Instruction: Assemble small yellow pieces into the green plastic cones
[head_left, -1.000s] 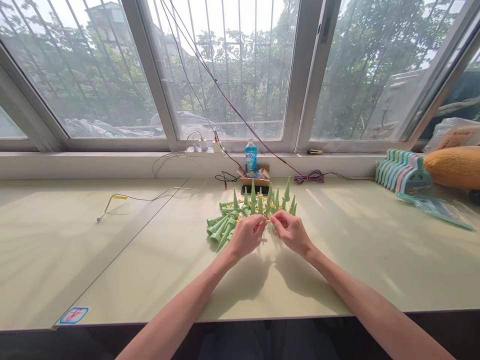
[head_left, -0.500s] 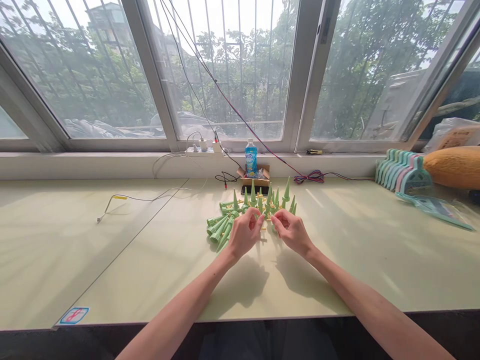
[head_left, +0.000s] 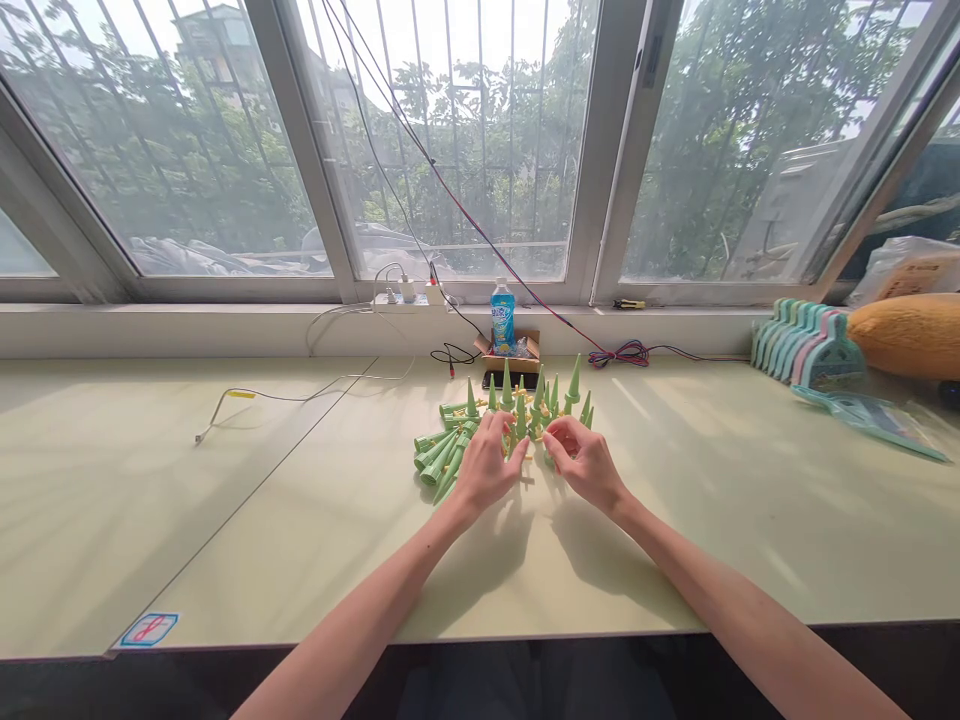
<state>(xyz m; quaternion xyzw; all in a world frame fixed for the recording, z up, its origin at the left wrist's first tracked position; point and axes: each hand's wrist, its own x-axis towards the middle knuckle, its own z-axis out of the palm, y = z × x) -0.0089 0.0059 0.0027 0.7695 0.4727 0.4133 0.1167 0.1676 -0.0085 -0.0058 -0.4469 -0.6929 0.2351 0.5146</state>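
Several green cone-shaped plastic pieces (head_left: 507, 388) stand and lie in a cluster at the middle of the table, with small yellow cross-shaped pieces (head_left: 527, 457) among them. At the front left of the cluster, my left hand (head_left: 489, 462) is open, its thumb apart from the curled fingers. Green pieces lying on their sides (head_left: 436, 462) are just left of that hand. My right hand (head_left: 583, 458) is closed in a pinch at the cluster's front right. What its fingertips hold is too small and partly hidden to name.
A blue bottle (head_left: 502, 318) and an open cardboard box (head_left: 517, 358) stand behind the cluster, with a dark phone-like object (head_left: 495, 381) in front. Bundled cables (head_left: 619, 353) run along the back. Pastel plastic frames (head_left: 810, 340) and an orange object (head_left: 907, 333) sit at right.
My left hand's thumb and fingers have moved apart from a pinch. My right hand stays pinched in nearly the same place.
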